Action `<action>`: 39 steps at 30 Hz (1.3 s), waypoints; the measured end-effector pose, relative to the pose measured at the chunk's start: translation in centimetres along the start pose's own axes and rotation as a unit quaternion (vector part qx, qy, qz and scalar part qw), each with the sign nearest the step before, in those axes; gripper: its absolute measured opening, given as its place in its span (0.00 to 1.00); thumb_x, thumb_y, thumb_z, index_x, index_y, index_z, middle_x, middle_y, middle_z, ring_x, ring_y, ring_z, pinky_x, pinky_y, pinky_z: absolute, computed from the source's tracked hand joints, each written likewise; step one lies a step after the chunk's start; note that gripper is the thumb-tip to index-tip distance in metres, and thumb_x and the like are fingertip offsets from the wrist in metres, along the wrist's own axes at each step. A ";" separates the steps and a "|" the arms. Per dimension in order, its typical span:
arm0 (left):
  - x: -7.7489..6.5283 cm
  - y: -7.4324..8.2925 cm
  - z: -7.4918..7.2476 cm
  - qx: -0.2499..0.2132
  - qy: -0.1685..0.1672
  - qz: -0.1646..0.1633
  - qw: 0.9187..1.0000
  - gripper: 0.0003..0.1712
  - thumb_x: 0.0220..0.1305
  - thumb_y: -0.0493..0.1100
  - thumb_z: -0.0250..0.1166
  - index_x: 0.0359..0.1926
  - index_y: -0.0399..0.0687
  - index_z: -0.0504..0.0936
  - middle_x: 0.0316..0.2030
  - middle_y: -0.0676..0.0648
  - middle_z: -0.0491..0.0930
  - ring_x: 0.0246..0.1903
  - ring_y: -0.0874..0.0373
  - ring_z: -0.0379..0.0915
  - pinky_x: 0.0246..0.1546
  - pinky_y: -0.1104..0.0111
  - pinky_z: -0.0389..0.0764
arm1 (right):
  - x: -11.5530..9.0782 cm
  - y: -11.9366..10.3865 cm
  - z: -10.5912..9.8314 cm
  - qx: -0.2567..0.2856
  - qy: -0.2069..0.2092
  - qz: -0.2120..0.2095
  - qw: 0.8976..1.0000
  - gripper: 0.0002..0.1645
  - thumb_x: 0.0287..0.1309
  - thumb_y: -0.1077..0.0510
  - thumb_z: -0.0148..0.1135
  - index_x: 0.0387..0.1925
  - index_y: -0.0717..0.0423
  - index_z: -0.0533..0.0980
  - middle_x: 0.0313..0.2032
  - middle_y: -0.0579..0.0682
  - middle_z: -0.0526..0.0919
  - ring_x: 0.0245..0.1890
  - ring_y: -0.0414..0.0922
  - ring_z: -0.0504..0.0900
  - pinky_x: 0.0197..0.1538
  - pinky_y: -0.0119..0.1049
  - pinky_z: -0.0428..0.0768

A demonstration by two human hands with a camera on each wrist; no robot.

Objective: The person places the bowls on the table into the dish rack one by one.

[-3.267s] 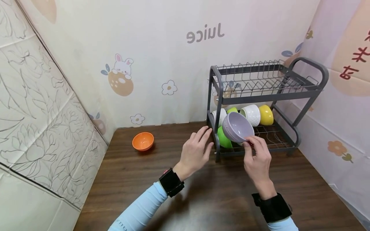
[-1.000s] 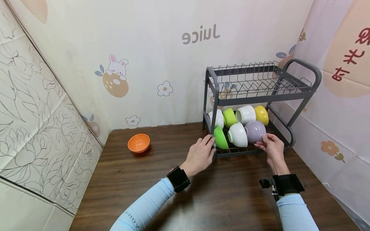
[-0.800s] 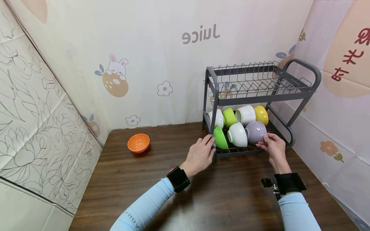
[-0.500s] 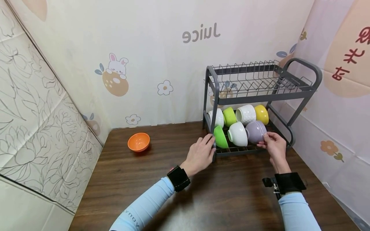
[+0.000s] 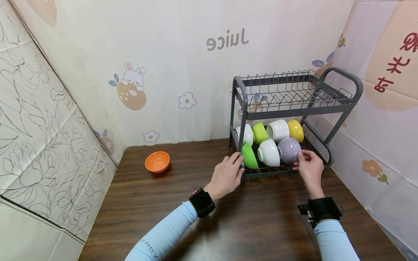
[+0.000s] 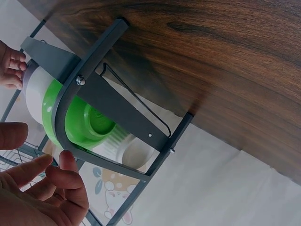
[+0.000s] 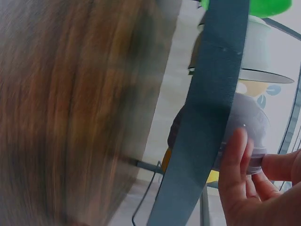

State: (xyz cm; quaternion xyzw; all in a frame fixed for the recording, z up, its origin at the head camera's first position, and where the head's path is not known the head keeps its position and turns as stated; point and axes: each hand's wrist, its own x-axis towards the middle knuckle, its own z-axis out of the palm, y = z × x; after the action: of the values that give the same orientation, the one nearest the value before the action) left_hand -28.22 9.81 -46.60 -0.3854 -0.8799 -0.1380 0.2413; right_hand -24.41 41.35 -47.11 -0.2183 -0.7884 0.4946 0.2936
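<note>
A lavender bowl (image 5: 289,150) lies on its side in the front row of the rack's lower tier. My right hand (image 5: 310,166) pinches its rim, thumb on one side and fingers on the other, as the right wrist view also shows with the hand (image 7: 254,183). Left of this bowl are a white bowl (image 5: 269,153) and a green bowl (image 5: 249,156), both on their sides. My left hand (image 5: 226,175) is at the front left post of the grey dish rack (image 5: 294,111). In the left wrist view, its fingertips (image 6: 68,157) are right at the frame, thumb apart.
Behind the front row lie a white ribbed cup (image 5: 247,135), a lime cup (image 5: 259,133), a white textured cup (image 5: 278,130) and a yellow cup (image 5: 295,131). An orange bowl (image 5: 157,162) stands upright at the back left of the wooden table (image 5: 183,195). Patterned sheets cover the walls.
The lavender bowl has gone from the air before the rack onto the lower tier, right of the white bowl. My left hand has come up to the rack post. Little differs over the last second.
</note>
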 end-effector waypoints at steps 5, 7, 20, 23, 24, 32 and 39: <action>-0.4 -0.2 -0.7 0.001 0.008 -0.007 1.000 0.25 0.78 0.50 0.62 0.69 0.47 0.78 0.66 0.48 0.74 0.47 0.53 0.77 0.38 0.67 0.84 | -1.2 -0.5 1.0 -0.079 0.076 -0.122 0.986 0.18 0.75 0.58 0.62 0.56 0.67 0.81 0.48 0.63 0.82 0.31 0.37 0.78 0.36 0.22 0.72; -0.6 -0.3 -1.1 -0.005 0.019 -0.009 1.000 0.24 0.77 0.49 0.62 0.69 0.47 0.79 0.64 0.48 0.75 0.47 0.53 0.77 0.37 0.68 0.84 | -2.2 -1.3 1.6 -0.078 0.103 -0.177 0.976 0.15 0.72 0.62 0.64 0.53 0.68 0.82 0.48 0.64 0.82 0.34 0.43 0.77 0.39 0.22 0.68; -3.0 -1.5 -3.7 -0.028 0.101 -0.021 0.994 0.14 0.75 0.46 0.65 0.56 0.46 0.85 0.49 0.49 0.82 0.44 0.54 0.79 0.41 0.66 0.84 | -10.2 -7.6 8.1 0.040 0.021 -0.389 0.920 0.10 0.58 0.75 0.71 0.40 0.65 0.86 0.36 0.58 0.87 0.30 0.47 0.82 0.35 0.22 0.74; -3.6 -2.1 -3.8 -0.030 0.100 -0.030 0.994 0.14 0.75 0.45 0.65 0.55 0.46 0.85 0.48 0.49 0.82 0.44 0.53 0.80 0.40 0.65 0.84 | -11.6 -7.7 9.8 0.042 -0.025 -0.395 0.917 0.10 0.58 0.75 0.71 0.41 0.64 0.86 0.37 0.57 0.87 0.31 0.48 0.83 0.34 0.25 0.76; -3.8 -2.4 -3.8 -0.029 0.100 -0.033 0.994 0.14 0.75 0.45 0.65 0.55 0.45 0.85 0.47 0.49 0.83 0.43 0.53 0.80 0.40 0.65 0.84 | -12.0 -7.7 10.3 0.040 -0.040 -0.395 0.917 0.10 0.59 0.75 0.70 0.41 0.63 0.86 0.37 0.57 0.86 0.31 0.48 0.83 0.34 0.25 0.75; -6.0 -5.1 -4.4 -0.015 0.090 -0.073 0.993 0.16 0.73 0.45 0.68 0.56 0.43 0.85 0.47 0.47 0.83 0.43 0.53 0.80 0.38 0.64 0.85 | -14.1 -8.8 13.5 0.048 -0.108 -0.407 0.906 0.09 0.62 0.73 0.70 0.43 0.62 0.84 0.38 0.53 0.84 0.32 0.44 0.80 0.34 0.26 0.74; -8.8 -9.9 -4.9 0.035 0.071 -0.168 0.983 0.19 0.71 0.46 0.70 0.59 0.44 0.84 0.51 0.45 0.83 0.45 0.49 0.81 0.36 0.57 0.86 | -15.3 -10.7 17.0 0.049 -0.142 -0.437 0.887 0.07 0.64 0.70 0.70 0.43 0.61 0.84 0.38 0.50 0.82 0.32 0.41 0.80 0.33 0.31 0.77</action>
State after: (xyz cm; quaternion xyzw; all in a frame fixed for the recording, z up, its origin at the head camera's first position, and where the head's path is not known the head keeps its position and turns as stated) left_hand -28.83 -4.26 -47.69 -0.2125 -0.9169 -0.1731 0.2901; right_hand -25.29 16.08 -46.96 0.2355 -0.8121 0.3800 0.3751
